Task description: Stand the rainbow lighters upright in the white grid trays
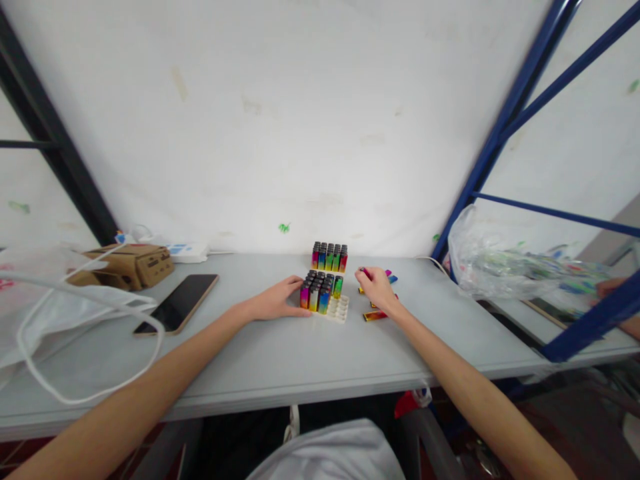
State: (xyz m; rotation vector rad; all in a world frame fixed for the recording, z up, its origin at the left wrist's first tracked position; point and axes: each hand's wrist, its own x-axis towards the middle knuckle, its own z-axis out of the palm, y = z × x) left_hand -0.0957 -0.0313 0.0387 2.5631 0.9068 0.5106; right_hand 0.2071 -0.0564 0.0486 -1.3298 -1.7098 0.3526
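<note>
In the head view, a pale tray (339, 309) with round sockets stands on the table, partly filled with upright multicoloured lighters (315, 292). My left hand (277, 300) grips the tray's left side, thumb along the front edge and fingers behind. To the right, my right hand (376, 288) is closed on a lighter (367, 273); only its dark reddish end shows. Loose lighters (375, 315) lie beneath and beside that hand, some partly hidden by it. Behind the tray stands another block of upright lighters (330, 257).
A phone (179, 304), a cardboard box (131, 265) and a white cable (90, 399) occupy the left side. On the right are a blue metal frame (493, 153) and a clear plastic bag (505, 263). Another person's hand (607, 288) shows at the far right.
</note>
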